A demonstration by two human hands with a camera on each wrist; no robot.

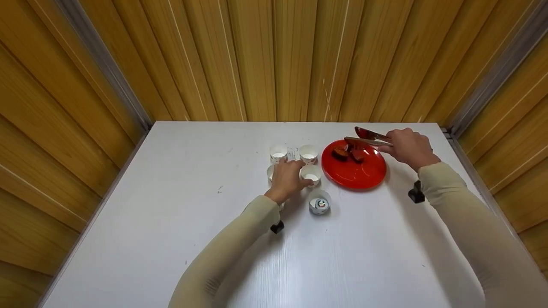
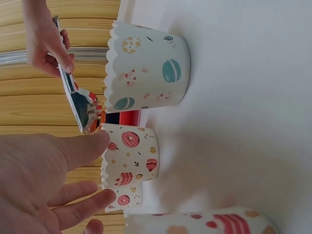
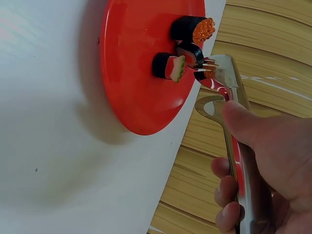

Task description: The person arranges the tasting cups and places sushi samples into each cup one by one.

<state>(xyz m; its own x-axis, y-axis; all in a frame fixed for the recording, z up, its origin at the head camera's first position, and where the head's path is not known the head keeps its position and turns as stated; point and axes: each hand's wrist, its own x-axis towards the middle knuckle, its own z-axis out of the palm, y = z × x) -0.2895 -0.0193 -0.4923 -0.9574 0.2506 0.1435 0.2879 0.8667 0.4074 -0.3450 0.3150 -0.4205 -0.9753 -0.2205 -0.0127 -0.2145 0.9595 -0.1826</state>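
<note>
My left hand (image 1: 287,179) holds a white paper cup (image 2: 130,153) by its scalloped rim, thumb on one side and a finger on the other. This cup carries a pink donut and cake print. More paper cups (image 1: 308,154) stand around the hand, partly hidden by it. In my right hand (image 1: 409,145) are metal tongs (image 3: 234,156) with a fork side and a flat side, their tips over the far edge of a red plate (image 1: 355,177). Sushi rolls (image 3: 187,29) lie there, one topped with orange roe, near the fork tines; whether a piece is between the tips I cannot tell.
The nearest cup (image 1: 320,202), printed with teal macarons, has a round whitish piece with a dark pattern inside. The white table (image 1: 192,205) ends at ribbed yellow wood-look walls (image 1: 252,60) at the back and sides.
</note>
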